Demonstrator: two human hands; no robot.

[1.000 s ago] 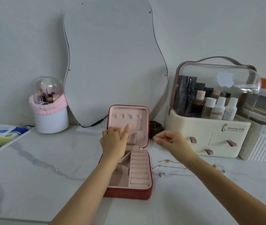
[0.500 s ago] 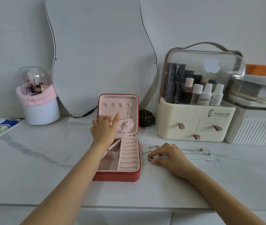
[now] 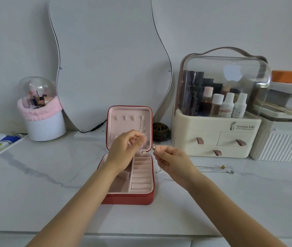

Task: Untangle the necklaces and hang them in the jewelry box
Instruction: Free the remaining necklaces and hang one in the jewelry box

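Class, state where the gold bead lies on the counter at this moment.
In the head view the gold bead lies on the marble counter at the right, in front of the cream cosmetics organiser and beyond the right hand.

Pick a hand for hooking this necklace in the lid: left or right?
Left, probably. The left hand is already raised in front of the jewelry box lid, just below the hooks. The right hand pinches the necklace beside the box and can feed it across.
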